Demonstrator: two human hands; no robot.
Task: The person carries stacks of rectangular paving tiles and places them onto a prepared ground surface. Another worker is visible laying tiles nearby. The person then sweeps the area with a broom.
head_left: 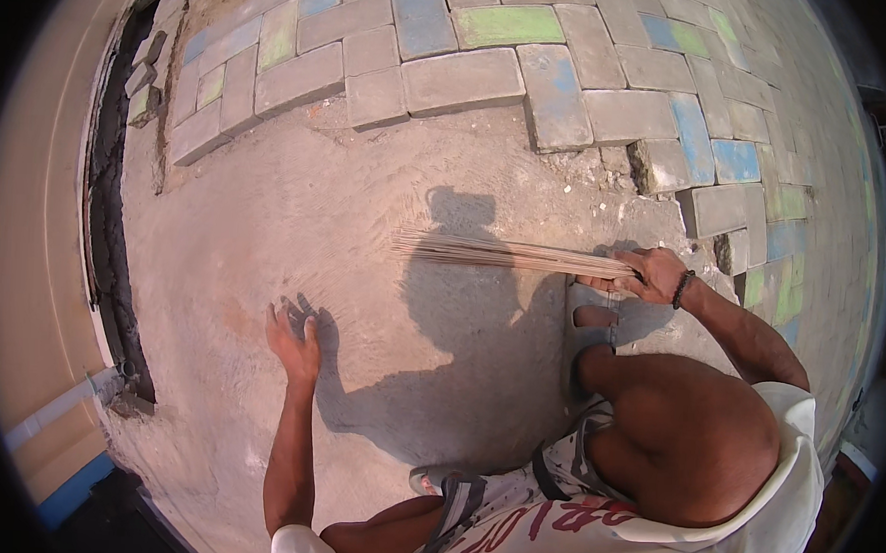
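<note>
My right hand [655, 275] is closed around one end of a stick broom [514, 253], a bundle of thin brown sticks. The broom points left, its loose tips fanning slightly at or just above the pale sand [256, 217]; I cannot tell whether they touch. Near the middle left, my left hand [294, 347] is empty, fingers spread, over the sand. Whether it touches the surface is unclear. My shadow falls across the sand between both hands. Beyond the broom runs the stepped edge of laid paving blocks [465, 81].
Some blocks carry worn blue and green paint. Loose broken pieces [145, 79] lie by a dark gap along the tan wall [36, 205] at left. A white pipe [55, 408] meets the wall's base. My sandaled foot [591, 319] stands below the broom handle.
</note>
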